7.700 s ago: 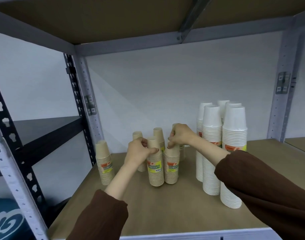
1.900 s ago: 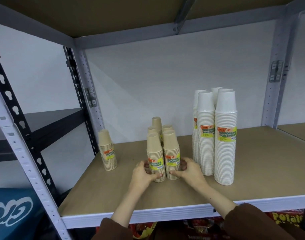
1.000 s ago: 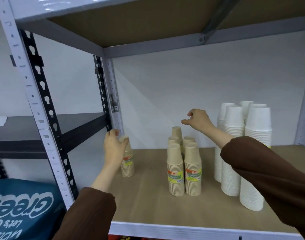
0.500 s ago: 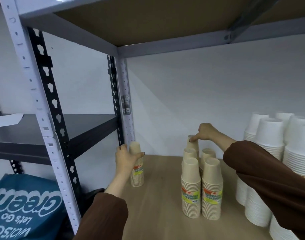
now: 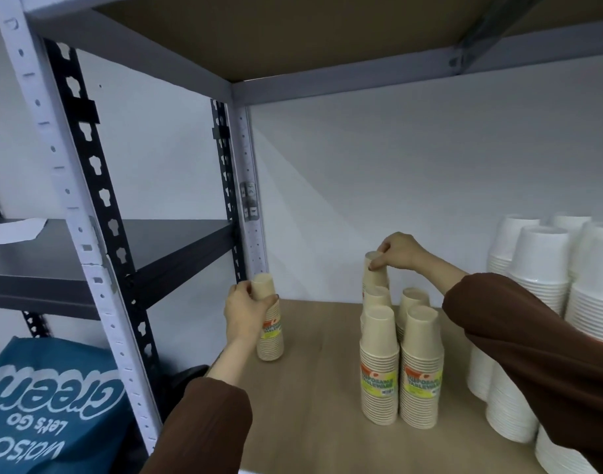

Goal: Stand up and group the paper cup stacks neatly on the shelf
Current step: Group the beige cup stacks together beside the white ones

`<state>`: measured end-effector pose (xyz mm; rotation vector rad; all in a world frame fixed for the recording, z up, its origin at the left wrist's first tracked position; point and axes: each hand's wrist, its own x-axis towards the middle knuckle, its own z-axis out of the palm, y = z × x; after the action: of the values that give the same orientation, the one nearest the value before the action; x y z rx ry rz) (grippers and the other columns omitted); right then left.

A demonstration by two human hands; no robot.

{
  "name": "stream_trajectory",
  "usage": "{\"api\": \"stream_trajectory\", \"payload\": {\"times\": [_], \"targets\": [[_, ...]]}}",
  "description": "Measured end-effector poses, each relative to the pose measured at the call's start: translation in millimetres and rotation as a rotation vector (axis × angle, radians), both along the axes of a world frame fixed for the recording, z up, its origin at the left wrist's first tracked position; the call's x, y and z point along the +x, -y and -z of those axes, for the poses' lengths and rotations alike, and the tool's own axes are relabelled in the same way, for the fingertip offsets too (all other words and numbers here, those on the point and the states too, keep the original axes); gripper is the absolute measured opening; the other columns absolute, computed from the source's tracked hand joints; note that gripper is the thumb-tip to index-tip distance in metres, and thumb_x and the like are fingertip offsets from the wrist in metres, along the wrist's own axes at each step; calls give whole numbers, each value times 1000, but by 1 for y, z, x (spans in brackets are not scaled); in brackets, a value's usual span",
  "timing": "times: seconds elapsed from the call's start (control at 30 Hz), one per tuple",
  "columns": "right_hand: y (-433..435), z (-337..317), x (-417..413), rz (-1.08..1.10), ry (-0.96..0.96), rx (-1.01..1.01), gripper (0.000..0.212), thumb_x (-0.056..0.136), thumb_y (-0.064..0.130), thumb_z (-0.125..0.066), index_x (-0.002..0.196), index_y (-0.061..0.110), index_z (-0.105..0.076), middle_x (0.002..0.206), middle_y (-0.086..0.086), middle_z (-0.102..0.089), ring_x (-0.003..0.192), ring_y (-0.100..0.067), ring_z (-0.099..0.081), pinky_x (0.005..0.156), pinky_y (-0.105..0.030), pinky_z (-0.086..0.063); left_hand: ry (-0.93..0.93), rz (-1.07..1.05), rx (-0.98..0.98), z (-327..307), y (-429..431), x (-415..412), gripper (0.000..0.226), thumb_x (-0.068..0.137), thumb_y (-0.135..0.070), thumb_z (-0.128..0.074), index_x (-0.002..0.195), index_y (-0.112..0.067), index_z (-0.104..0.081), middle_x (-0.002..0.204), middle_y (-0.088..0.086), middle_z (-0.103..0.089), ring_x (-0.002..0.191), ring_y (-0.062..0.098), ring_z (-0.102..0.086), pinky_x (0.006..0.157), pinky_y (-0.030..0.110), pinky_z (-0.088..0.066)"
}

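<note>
Every stack on the shelf (image 5: pixel 313 388) stands upright. The white stacks (image 5: pixel 539 302) are bunched at 3 o'clock, and the brown cluster (image 5: pixel 401 364) huddles mid-shelf. One brown loner (image 5: pixel 271 333) stands at 9 o'clock of that cluster, well apart, with the left grip (image 5: pixel 247 307) wrapped round its upper part. The right grip (image 5: pixel 397 251) pinches the top of the cluster's rear stack (image 5: pixel 375 271). To my eye, only bringing the loner in remains.

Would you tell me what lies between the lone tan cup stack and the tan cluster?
In the head view, only bare shelf board separates the lone stack and the cluster.
</note>
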<state>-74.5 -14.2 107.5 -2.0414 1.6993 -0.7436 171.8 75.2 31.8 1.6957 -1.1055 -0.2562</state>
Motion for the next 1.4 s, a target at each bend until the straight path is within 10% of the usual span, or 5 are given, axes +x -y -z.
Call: {"api": "stream_trajectory", "payload": {"times": [0.17,0.77,1.1,1.4], "targets": [[-19,-21,18,-70,132,-67,41,70,18,-78,105,-1,-66,107,-12,-64,90,-17,-53,73,-27,-43,23,-20,-29,-14,-18,12,49,75,-20,-74,116,-3,-55,118,16,-59,104,32,-59,87,39,-48],[-135,-31,66,-344,90,-44,35,72,18,-76,101,-1,-68,88,-6,-61,62,-8,-52,55,-17,-42,211,139,4,-46,-104,17,53,72,-22,-77,116,-2,-57,110,12,-65,89,19,-57,72,28,-47],[-184,-4,12,-226,42,-69,36,70,19,-77,101,3,-68,88,-1,-61,85,-14,-55,79,-30,-48,228,305,-18,-39,-133,-35,55,70,-23,-78,118,-4,-58,97,3,-60,87,17,-56,61,17,-42],[-200,14,-41,-63,71,-122,35,67,17,-79,98,1,-70,86,-6,-64,82,-15,-57,62,-22,-43,150,435,-6,-21,-127,-91,59,67,-22,-80,119,-5,-58,92,3,-60,83,16,-56,63,20,-44]]}}
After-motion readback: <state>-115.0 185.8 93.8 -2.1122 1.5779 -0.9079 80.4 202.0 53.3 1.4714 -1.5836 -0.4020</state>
